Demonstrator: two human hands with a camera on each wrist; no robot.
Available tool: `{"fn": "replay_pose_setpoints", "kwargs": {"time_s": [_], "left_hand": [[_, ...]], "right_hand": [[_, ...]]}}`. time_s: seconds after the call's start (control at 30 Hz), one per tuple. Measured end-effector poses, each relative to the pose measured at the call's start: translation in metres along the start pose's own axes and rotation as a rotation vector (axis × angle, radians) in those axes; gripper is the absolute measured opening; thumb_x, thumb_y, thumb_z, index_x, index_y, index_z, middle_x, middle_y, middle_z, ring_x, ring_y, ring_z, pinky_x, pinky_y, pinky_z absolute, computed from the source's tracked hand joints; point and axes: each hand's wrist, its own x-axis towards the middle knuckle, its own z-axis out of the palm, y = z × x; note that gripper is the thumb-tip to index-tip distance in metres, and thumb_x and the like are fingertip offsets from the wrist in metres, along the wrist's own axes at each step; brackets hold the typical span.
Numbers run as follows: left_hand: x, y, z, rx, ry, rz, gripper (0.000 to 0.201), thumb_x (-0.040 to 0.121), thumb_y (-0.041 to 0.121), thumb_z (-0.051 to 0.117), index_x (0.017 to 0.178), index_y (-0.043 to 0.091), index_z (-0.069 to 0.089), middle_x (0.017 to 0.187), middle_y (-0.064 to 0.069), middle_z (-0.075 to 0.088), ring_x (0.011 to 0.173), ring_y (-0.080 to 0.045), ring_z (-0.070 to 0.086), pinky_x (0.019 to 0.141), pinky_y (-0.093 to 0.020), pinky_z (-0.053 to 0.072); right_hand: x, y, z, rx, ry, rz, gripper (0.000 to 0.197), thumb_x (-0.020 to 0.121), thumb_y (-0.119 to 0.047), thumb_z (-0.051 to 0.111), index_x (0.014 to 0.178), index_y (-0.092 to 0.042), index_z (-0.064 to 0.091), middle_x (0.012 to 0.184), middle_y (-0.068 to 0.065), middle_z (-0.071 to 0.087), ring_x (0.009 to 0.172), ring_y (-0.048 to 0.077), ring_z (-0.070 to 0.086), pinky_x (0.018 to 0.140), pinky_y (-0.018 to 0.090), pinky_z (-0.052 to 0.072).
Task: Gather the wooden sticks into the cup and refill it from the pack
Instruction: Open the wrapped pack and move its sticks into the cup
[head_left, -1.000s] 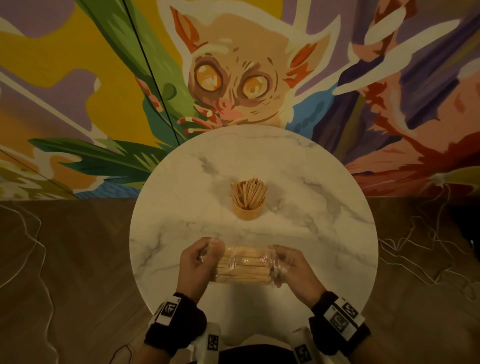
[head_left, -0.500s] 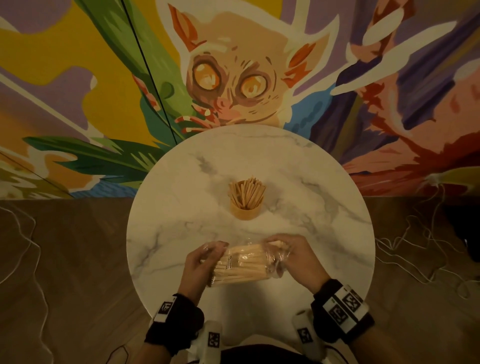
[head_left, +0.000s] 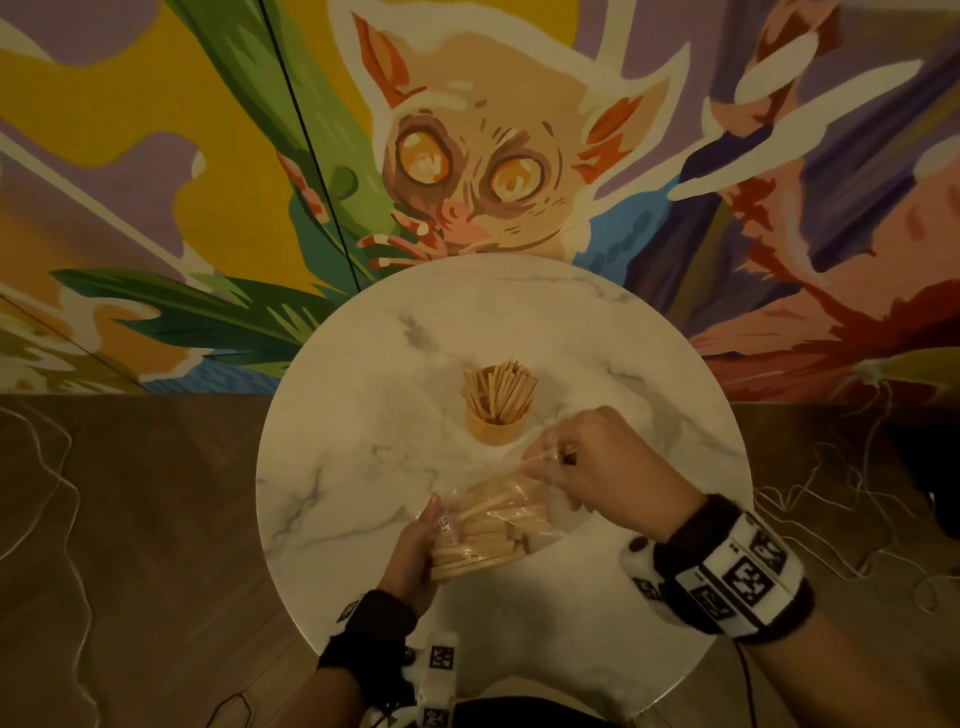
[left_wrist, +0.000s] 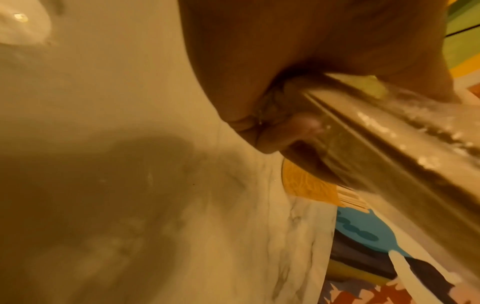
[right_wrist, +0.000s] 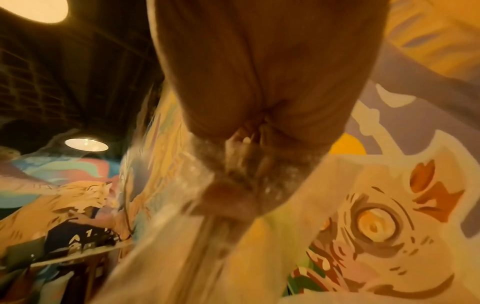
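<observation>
A small tan cup (head_left: 497, 427) stands upright near the middle of the round marble table (head_left: 363, 415), with several wooden sticks (head_left: 500, 387) fanned out of it. Nearer me, a clear plastic pack of wooden sticks (head_left: 488, 525) is held tilted over the table, its right end raised. My left hand (head_left: 415, 545) grips the pack's lower left end; the left wrist view shows the fingers (left_wrist: 280, 133) curled round the pack (left_wrist: 389, 131). My right hand (head_left: 597, 467) pinches the loose plastic at the raised right end, just right of the cup. The right wrist view is blurred, with stretched plastic (right_wrist: 233, 185) at the fingertips.
A painted mural wall (head_left: 467, 156) rises right behind the table. Wooden floor (head_left: 130, 519) lies on both sides, with thin loose cables (head_left: 857, 493) trailing over it. The table's near edge is by my body.
The pack went from lying level between both hands to tilted. My right hand rose and moved toward the cup, pulling the plastic end up; my left hand slid lower toward me.
</observation>
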Motion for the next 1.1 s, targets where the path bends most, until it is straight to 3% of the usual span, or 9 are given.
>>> {"fn": "replay_pose_setpoints", "kwargs": {"time_s": [0.2, 0.3, 0.47, 0.6, 0.77, 0.9, 0.93, 1.0, 1.1], "left_hand": [[0.005, 0.002, -0.001, -0.071, -0.057, -0.039, 0.055, 0.087, 0.049, 0.040, 0.117, 0.009, 0.064, 0.105, -0.019, 0.072, 0.090, -0.027, 0.072, 0.073, -0.034, 0.058], [0.008, 0.001, -0.004, -0.093, -0.057, -0.036, 0.055, 0.086, 0.046, 0.043, 0.120, 0.007, 0.061, 0.101, -0.018, 0.073, 0.086, -0.026, 0.072, 0.071, -0.033, 0.058], [0.017, -0.004, -0.023, -0.174, 0.025, -0.019, 0.062, 0.086, 0.047, 0.053, 0.132, 0.006, 0.052, 0.120, -0.024, 0.064, 0.096, -0.030, 0.069, 0.080, -0.039, 0.056], [0.020, 0.001, -0.029, -0.228, 0.016, 0.010, 0.048, 0.085, 0.041, 0.051, 0.118, 0.008, 0.061, 0.107, -0.019, 0.071, 0.087, -0.027, 0.072, 0.071, -0.034, 0.059], [0.023, 0.003, -0.039, -0.224, 0.032, -0.023, 0.041, 0.086, 0.042, 0.051, 0.104, 0.012, 0.073, 0.107, -0.019, 0.071, 0.088, -0.028, 0.072, 0.073, -0.034, 0.059], [0.031, 0.001, -0.052, -0.254, 0.120, -0.069, 0.055, 0.089, 0.047, 0.050, 0.124, 0.006, 0.062, 0.118, -0.019, 0.068, 0.098, -0.027, 0.069, 0.081, -0.032, 0.057], [0.033, 0.002, -0.053, -0.272, 0.138, -0.077, 0.054, 0.090, 0.047, 0.050, 0.123, 0.006, 0.061, 0.113, -0.017, 0.070, 0.093, -0.025, 0.071, 0.080, -0.031, 0.058], [0.035, 0.006, -0.052, -0.324, 0.165, -0.074, 0.044, 0.094, 0.044, 0.046, 0.107, 0.007, 0.065, 0.085, -0.012, 0.075, 0.068, -0.018, 0.072, 0.058, -0.022, 0.057], [0.038, 0.012, -0.053, -0.418, 0.216, -0.048, 0.045, 0.095, 0.044, 0.046, 0.079, 0.010, 0.069, 0.055, -0.004, 0.067, 0.037, -0.011, 0.058, 0.031, -0.014, 0.039]], "right_hand": [[0.003, -0.007, -0.019, 0.068, -0.013, 0.003, 0.007, 0.084, -0.013, 0.072, 0.087, -0.011, 0.078, 0.058, 0.011, 0.070, 0.047, 0.026, 0.065, 0.044, 0.026, 0.052], [0.003, -0.003, -0.026, 0.180, 0.003, -0.009, 0.006, 0.083, -0.013, 0.073, 0.085, -0.010, 0.078, 0.055, 0.009, 0.069, 0.042, 0.024, 0.061, 0.044, 0.031, 0.052], [0.006, 0.017, -0.045, 0.417, 0.041, 0.064, 0.009, 0.083, -0.002, 0.070, 0.088, 0.001, 0.076, 0.053, 0.014, 0.067, 0.043, 0.025, 0.058, 0.042, 0.028, 0.048], [0.009, 0.036, -0.047, 0.527, 0.022, 0.096, 0.014, 0.083, 0.002, 0.067, 0.093, 0.009, 0.073, 0.059, 0.012, 0.069, 0.046, 0.022, 0.061, 0.042, 0.027, 0.049], [0.013, 0.058, -0.050, 0.615, 0.046, 0.120, 0.018, 0.083, 0.001, 0.066, 0.096, 0.010, 0.072, 0.069, 0.026, 0.069, 0.049, 0.024, 0.058, 0.044, 0.027, 0.048], [0.022, 0.074, -0.054, 0.659, 0.100, 0.134, 0.027, 0.078, -0.014, 0.069, 0.096, 0.005, 0.073, 0.068, 0.022, 0.068, 0.049, 0.020, 0.057, 0.044, 0.026, 0.047], [0.025, 0.079, -0.056, 0.682, 0.112, 0.133, 0.031, 0.076, -0.019, 0.070, 0.097, 0.004, 0.073, 0.068, 0.021, 0.068, 0.049, 0.019, 0.056, 0.043, 0.025, 0.046], [0.032, 0.090, -0.059, 0.743, 0.138, 0.128, 0.043, 0.071, -0.028, 0.075, 0.098, 0.004, 0.072, 0.068, 0.019, 0.068, 0.049, 0.017, 0.056, 0.043, 0.023, 0.045], [0.042, 0.108, -0.063, 0.841, 0.210, 0.147, 0.048, 0.065, -0.032, 0.078, 0.096, 0.004, 0.072, 0.066, 0.015, 0.068, 0.048, 0.014, 0.054, 0.043, 0.021, 0.043]]}}
